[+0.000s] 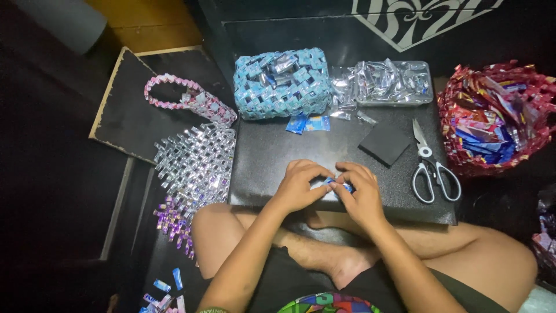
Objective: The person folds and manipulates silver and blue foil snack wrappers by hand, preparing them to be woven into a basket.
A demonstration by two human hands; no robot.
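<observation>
Wrapper strip [334, 185] — small, blue and white — sits at lower centre on the black board [272, 156], pinched between left hand [298, 186] and right hand [360, 194], half folded; blue woven basket [282, 82] looks finished, silver woven panel [197, 159] unfinished — scissors [431, 168] idle.

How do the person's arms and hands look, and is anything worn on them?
Both arms are bare, with no sleeves in view. The left hand and the right hand wear no gloves, and no rings or watch can be seen. A dark band with light markings sits at the lower edge on the left arm.
</observation>
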